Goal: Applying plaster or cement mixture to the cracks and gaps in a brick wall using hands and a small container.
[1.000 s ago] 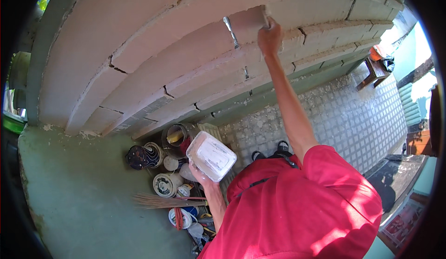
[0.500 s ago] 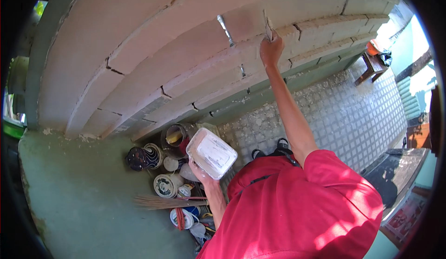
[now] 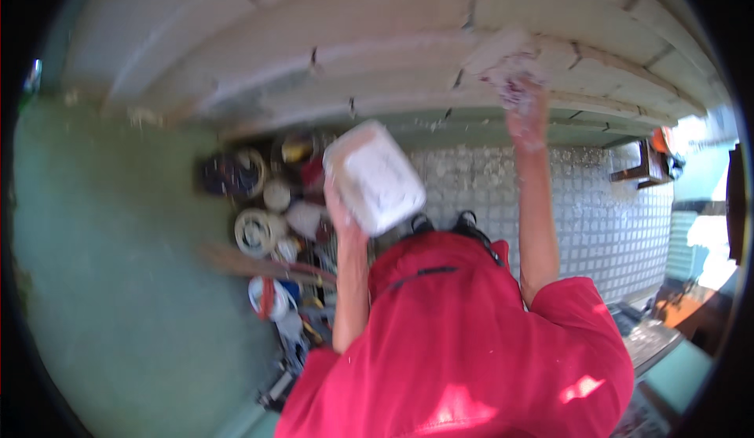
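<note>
My left hand (image 3: 343, 210) grips the side of a white rectangular plastic tub (image 3: 375, 177); white paste coats its inside. Farther out and to the right, my right hand (image 3: 522, 100) is raised against the pale panelled wall (image 3: 377, 69). Motion smears its fingers and the tool in them. A pale, flat blade shape reaches from that hand to the wall, matching the putty knife (image 3: 503, 55) seen more sharply a moment earlier. Dark gaps and cracks run between the wall's panels around it.
Paint buckets (image 3: 255, 232), a dark pail and a twig broom (image 3: 259, 267) crowd the floor by the green wall (image 3: 118, 257) at left. Grey tiled floor (image 3: 605, 210) stretches right, to a small wooden stool (image 3: 648, 167) with an orange item on it.
My view has swung, so the wall sits higher in the picture. My right hand has moved right along the wall and blurred. The tub stays in my left hand.
</note>
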